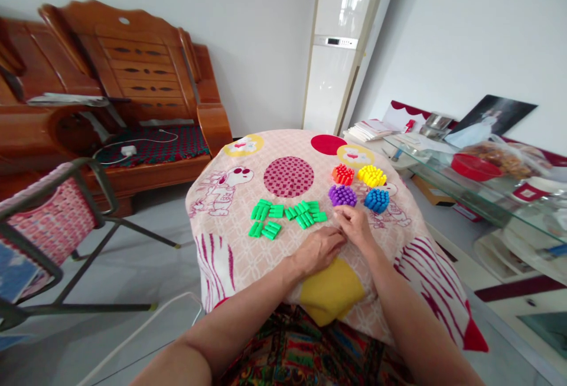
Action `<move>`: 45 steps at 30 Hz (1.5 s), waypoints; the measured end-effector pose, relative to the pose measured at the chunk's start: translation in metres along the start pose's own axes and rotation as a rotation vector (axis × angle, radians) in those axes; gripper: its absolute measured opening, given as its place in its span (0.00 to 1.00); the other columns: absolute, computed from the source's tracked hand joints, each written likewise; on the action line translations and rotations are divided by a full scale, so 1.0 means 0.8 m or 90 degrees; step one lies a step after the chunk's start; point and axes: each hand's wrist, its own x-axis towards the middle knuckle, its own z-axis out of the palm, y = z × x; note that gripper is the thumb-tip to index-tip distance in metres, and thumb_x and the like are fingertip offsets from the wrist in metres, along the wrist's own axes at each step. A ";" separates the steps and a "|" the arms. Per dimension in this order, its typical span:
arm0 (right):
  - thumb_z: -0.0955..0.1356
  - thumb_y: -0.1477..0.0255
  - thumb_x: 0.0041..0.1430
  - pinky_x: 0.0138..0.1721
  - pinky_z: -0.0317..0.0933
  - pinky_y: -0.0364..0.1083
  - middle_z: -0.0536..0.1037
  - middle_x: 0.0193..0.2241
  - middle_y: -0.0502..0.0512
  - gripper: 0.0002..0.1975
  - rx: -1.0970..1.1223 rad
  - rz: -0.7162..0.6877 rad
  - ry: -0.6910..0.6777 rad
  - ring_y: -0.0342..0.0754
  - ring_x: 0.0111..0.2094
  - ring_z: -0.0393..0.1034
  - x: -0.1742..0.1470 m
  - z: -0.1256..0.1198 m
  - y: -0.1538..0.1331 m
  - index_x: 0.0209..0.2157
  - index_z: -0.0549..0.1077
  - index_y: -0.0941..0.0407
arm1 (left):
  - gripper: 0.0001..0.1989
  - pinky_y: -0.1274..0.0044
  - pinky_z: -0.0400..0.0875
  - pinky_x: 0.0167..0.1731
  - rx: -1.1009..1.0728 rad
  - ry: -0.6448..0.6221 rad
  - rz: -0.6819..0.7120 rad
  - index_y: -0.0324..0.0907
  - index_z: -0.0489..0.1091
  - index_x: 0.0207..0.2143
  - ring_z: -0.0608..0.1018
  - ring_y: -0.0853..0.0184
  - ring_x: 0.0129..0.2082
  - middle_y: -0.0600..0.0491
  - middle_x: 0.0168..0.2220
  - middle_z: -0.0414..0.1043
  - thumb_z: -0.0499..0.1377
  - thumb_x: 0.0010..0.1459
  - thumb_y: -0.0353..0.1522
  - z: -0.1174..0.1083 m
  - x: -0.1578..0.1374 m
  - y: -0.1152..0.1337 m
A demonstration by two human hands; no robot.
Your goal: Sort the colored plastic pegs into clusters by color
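My left hand point(319, 248) and my right hand point(354, 226) meet over the table, fingertips close together. Both have curled fingers, and whatever is between them is hidden. Just beyond the right hand is a cluster of short purple sticks point(342, 195) standing on end. Blue sticks point(377, 200) stand to its right, with red sticks point(343, 174) and yellow sticks point(371, 175) behind. Left of these, several green plastic sticks point(305, 214) lie flat in small groups. More green sticks point(264, 210) are spread farther left.
A patterned cloth point(252, 262) covers the round table. To the right stands a glass shelf point(447, 167) bearing a red bowl point(476, 166) and papers. A folding chair point(57, 226) and a wooden bench point(142, 78) are on the left. A white cable point(146, 327) crosses the floor.
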 end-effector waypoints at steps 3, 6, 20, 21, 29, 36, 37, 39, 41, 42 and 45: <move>0.65 0.65 0.62 0.33 0.64 0.45 0.84 0.32 0.58 0.18 -0.130 -0.034 -0.058 0.51 0.30 0.76 -0.002 0.011 0.000 0.49 0.79 0.57 | 0.10 0.71 0.73 0.47 0.006 -0.004 0.001 0.40 0.75 0.38 0.78 0.61 0.43 0.46 0.40 0.79 0.53 0.64 0.27 0.000 -0.004 0.002; 0.65 0.64 0.65 0.34 0.63 0.44 0.84 0.35 0.57 0.17 -0.155 -0.091 -0.120 0.51 0.33 0.77 -0.004 0.017 -0.006 0.48 0.80 0.54 | 0.09 0.73 0.73 0.41 0.029 0.017 -0.047 0.41 0.74 0.33 0.78 0.64 0.38 0.48 0.35 0.78 0.54 0.63 0.28 -0.007 -0.009 0.001; 0.64 0.65 0.63 0.27 0.53 0.44 0.73 0.20 0.50 0.16 0.014 -0.052 -0.059 0.45 0.24 0.64 -0.008 0.010 -0.014 0.25 0.77 0.57 | 0.21 0.62 0.65 0.59 0.221 0.056 -0.323 0.40 0.69 0.56 0.72 0.54 0.59 0.40 0.58 0.70 0.58 0.59 0.28 -0.060 0.003 -0.053; 0.64 0.65 0.63 0.27 0.54 0.44 0.74 0.21 0.50 0.16 0.022 -0.047 -0.060 0.46 0.24 0.65 -0.008 0.010 -0.014 0.26 0.77 0.57 | 0.19 0.63 0.67 0.58 0.206 0.044 -0.338 0.40 0.70 0.54 0.74 0.55 0.56 0.41 0.55 0.73 0.58 0.60 0.28 -0.062 0.003 -0.058; 0.64 0.64 0.63 0.28 0.55 0.44 0.77 0.24 0.52 0.16 0.039 -0.038 -0.051 0.46 0.26 0.67 -0.008 0.010 -0.011 0.28 0.79 0.57 | 0.33 0.64 0.66 0.61 0.034 0.136 -0.311 0.41 0.68 0.59 0.72 0.56 0.60 0.45 0.61 0.71 0.66 0.48 0.28 -0.086 -0.019 -0.074; 0.65 0.65 0.63 0.27 0.54 0.43 0.76 0.22 0.51 0.16 0.058 -0.033 -0.042 0.45 0.24 0.66 -0.007 0.011 -0.013 0.29 0.79 0.59 | 0.19 0.69 0.73 0.53 -0.002 0.196 -0.375 0.40 0.75 0.52 0.80 0.62 0.48 0.48 0.51 0.79 0.57 0.59 0.31 -0.127 -0.030 -0.088; 0.65 0.65 0.63 0.27 0.53 0.43 0.75 0.21 0.51 0.16 0.059 -0.032 -0.043 0.45 0.24 0.66 -0.007 0.011 -0.013 0.29 0.79 0.59 | 0.18 0.69 0.73 0.53 0.028 0.164 -0.374 0.41 0.75 0.51 0.80 0.61 0.48 0.48 0.51 0.79 0.59 0.58 0.31 -0.127 -0.030 -0.089; 0.65 0.64 0.63 0.27 0.53 0.43 0.74 0.21 0.50 0.16 0.058 -0.034 -0.043 0.44 0.24 0.65 -0.007 0.011 -0.012 0.28 0.78 0.59 | 0.18 0.70 0.73 0.52 0.077 0.083 -0.357 0.42 0.77 0.49 0.80 0.60 0.48 0.49 0.49 0.80 0.64 0.55 0.32 -0.123 -0.029 -0.088; 0.65 0.65 0.63 0.27 0.53 0.43 0.74 0.21 0.50 0.16 0.055 -0.038 -0.044 0.44 0.24 0.65 -0.007 0.010 -0.011 0.28 0.78 0.58 | 0.16 0.71 0.72 0.51 0.110 0.035 -0.333 0.43 0.78 0.47 0.80 0.59 0.48 0.50 0.47 0.81 0.65 0.54 0.32 -0.116 -0.028 -0.085; 0.65 0.65 0.63 0.27 0.53 0.43 0.74 0.21 0.50 0.16 0.055 -0.038 -0.045 0.45 0.25 0.65 -0.007 0.010 -0.011 0.28 0.78 0.58 | 0.14 0.71 0.72 0.51 0.123 0.031 -0.324 0.44 0.78 0.45 0.81 0.60 0.47 0.50 0.46 0.81 0.64 0.55 0.31 -0.112 -0.026 -0.084; 0.65 0.65 0.62 0.27 0.53 0.43 0.74 0.22 0.50 0.16 0.064 -0.032 -0.047 0.45 0.25 0.65 -0.007 0.010 -0.011 0.28 0.78 0.58 | 0.10 0.73 0.72 0.47 0.143 0.057 -0.327 0.43 0.79 0.43 0.81 0.61 0.44 0.50 0.43 0.82 0.59 0.61 0.31 -0.107 -0.022 -0.078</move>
